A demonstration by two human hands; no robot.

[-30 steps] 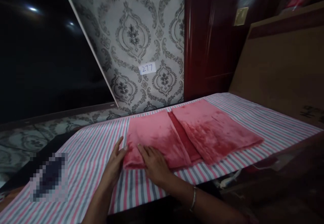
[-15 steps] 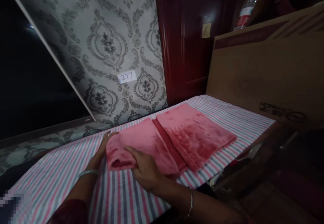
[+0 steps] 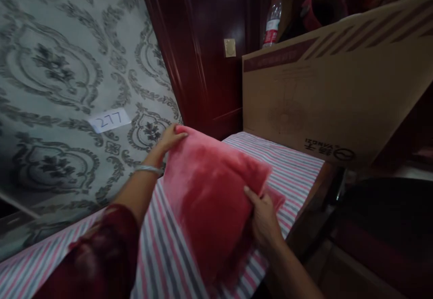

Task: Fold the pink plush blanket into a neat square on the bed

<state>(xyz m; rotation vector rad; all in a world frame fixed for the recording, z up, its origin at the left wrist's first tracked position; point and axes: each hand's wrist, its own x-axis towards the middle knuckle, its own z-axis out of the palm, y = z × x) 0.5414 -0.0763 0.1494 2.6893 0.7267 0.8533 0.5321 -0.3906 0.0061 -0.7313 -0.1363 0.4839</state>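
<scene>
At mid-frame, my left hand [image 3: 171, 139] pinches the far left corner of the pink-red plush cloth [image 3: 216, 181], and my right hand [image 3: 267, 218], lower and to the right, grips its right side, thumb on top. I judge it light, limp and soft, hardly fragile, best held by opposite edges so it won't sag. Its nap shades from pale pink to deep red. Beneath spreads a thin striped sheet [image 3: 157, 249]; upper right stands a flat-sided cardboard box [image 3: 324, 96].
</scene>
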